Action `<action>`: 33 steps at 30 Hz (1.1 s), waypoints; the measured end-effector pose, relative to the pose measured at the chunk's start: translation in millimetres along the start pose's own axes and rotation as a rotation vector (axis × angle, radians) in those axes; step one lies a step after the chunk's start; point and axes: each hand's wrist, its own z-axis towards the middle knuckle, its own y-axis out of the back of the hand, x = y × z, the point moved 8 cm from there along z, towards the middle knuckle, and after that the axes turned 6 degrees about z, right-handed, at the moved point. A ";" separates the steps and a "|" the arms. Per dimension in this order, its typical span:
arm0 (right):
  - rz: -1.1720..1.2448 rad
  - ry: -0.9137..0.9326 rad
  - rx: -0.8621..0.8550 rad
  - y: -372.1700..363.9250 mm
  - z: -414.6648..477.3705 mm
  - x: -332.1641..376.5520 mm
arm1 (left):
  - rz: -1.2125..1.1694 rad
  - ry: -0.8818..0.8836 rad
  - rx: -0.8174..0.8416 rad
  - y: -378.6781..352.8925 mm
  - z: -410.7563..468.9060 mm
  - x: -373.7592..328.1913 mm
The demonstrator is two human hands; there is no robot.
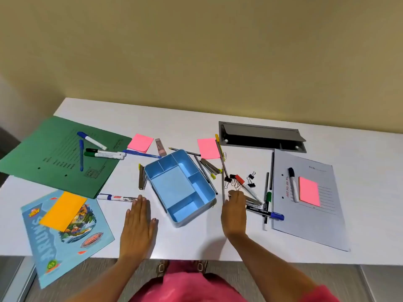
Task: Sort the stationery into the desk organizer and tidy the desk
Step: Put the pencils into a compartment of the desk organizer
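Note:
A light blue desk organizer [212, 194] with several empty compartments sits in the middle of the white desk [178, 125]. My left hand [137, 223] lies flat and open on the desk, left of the organizer, its fingertips touching a white marker [117, 197]. My right hand [234, 211] is right of the organizer, its fingers curled over a pile of pens and paper clips [236, 185]; whether it grips one is hidden. Black binder clips [251, 177], a red-capped marker [244, 183] and blue- and green-capped markers [267, 211] lie scattered there.
A green folder [56, 158] with several markers and pens lies far left, a blue notebook [72, 236] with an orange note at front left. A grey file [309, 205] carries a marker and pink notes. Pink sticky pads [140, 143], an eraser [160, 147], an open cable hatch [261, 137].

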 end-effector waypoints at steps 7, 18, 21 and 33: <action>0.085 -0.177 0.082 -11.6 9.0 -13.8 | 0.036 -0.021 0.084 -12.7 -9.7 2.0; -0.020 -0.345 0.076 -22.9 13.8 -19.9 | -0.016 -0.008 0.113 -23.4 -14.1 6.8; 0.027 -0.425 0.033 -20.5 15.5 -29.5 | -0.093 0.015 0.119 -18.2 -14.0 2.6; 0.589 -0.162 -0.274 44.5 5.9 18.2 | -0.771 0.359 -0.248 90.8 1.3 -19.1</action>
